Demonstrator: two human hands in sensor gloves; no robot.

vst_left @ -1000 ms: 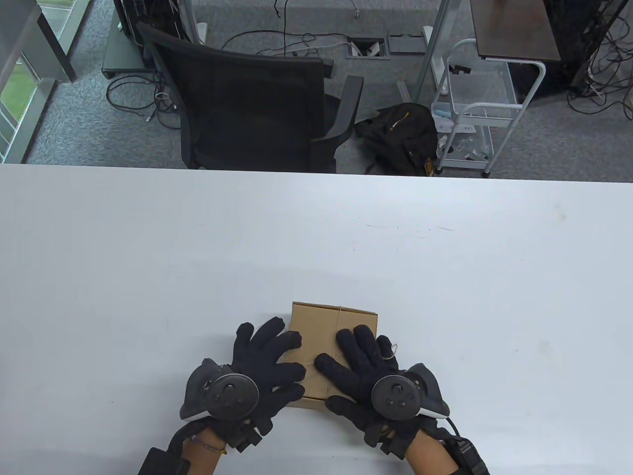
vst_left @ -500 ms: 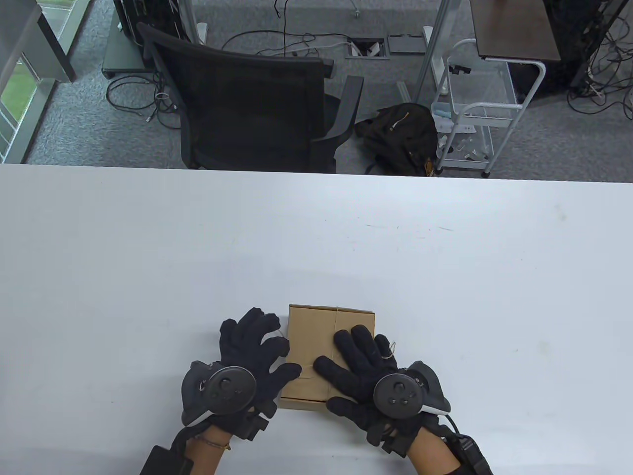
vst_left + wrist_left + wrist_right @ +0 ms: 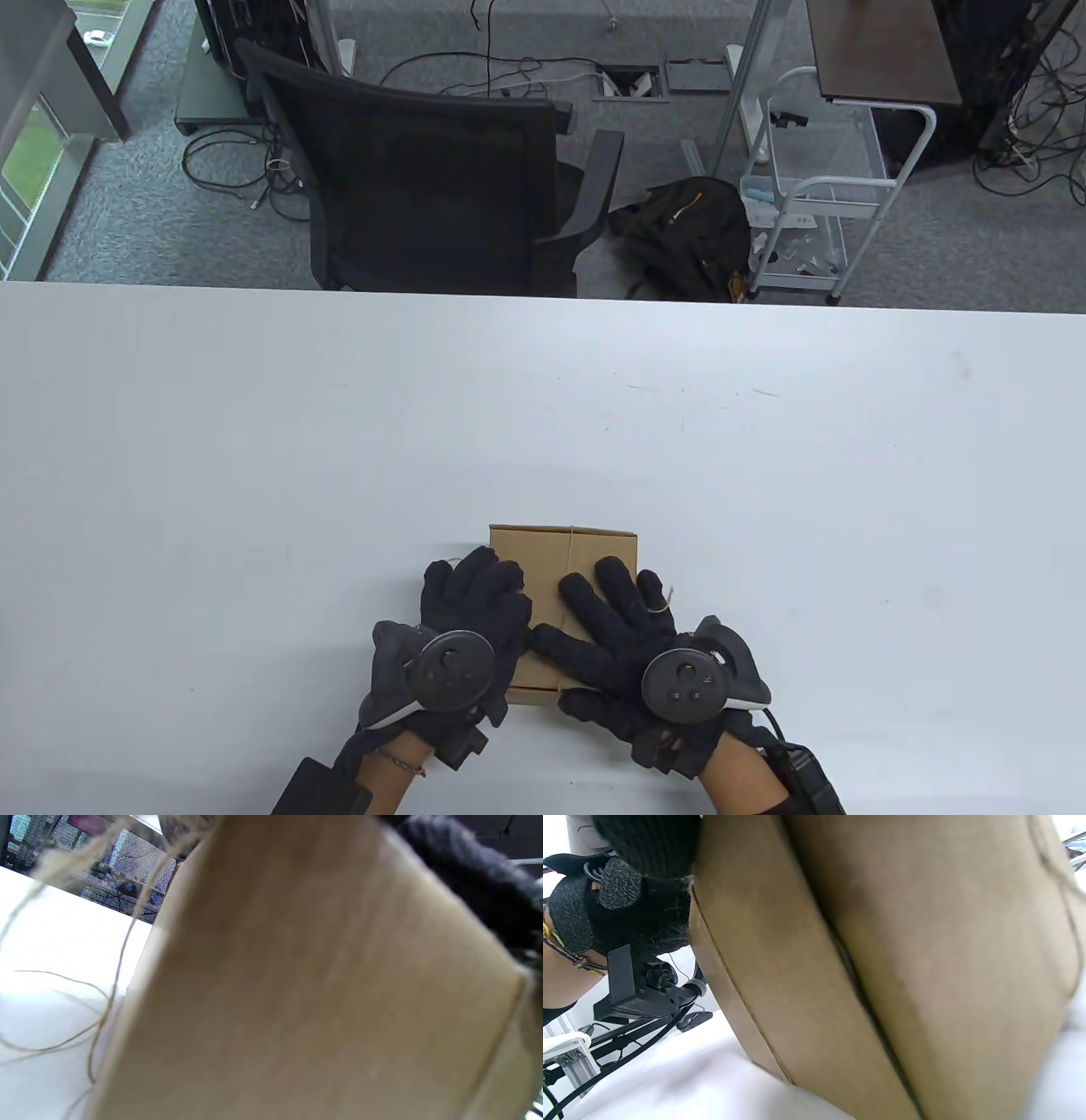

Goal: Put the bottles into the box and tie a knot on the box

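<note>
We see a closed cardboard box (image 3: 564, 560) on the white counter (image 3: 254, 441), near its 6 o'clock edge, with a thin string (image 3: 571, 552) running over the lid along the 12-to-6 line. No bottles are visible; we judge them already inside. The right hand (image 3: 615, 632) lies flat on the lid with fingers spread and straight, pressing it down; a loose end of string shows at its outer fingers, though we cannot tell whether it is pinched. The left hand (image 3: 471, 607) covers the box's 9 o'clock edge, fingers bent over it; in the left wrist view loose string (image 3: 106, 1001) trails on the counter at that side, and we cannot tell whether this hand grips it. The knot appears to remain undone, and the free string lies nearest the left hand.
</note>
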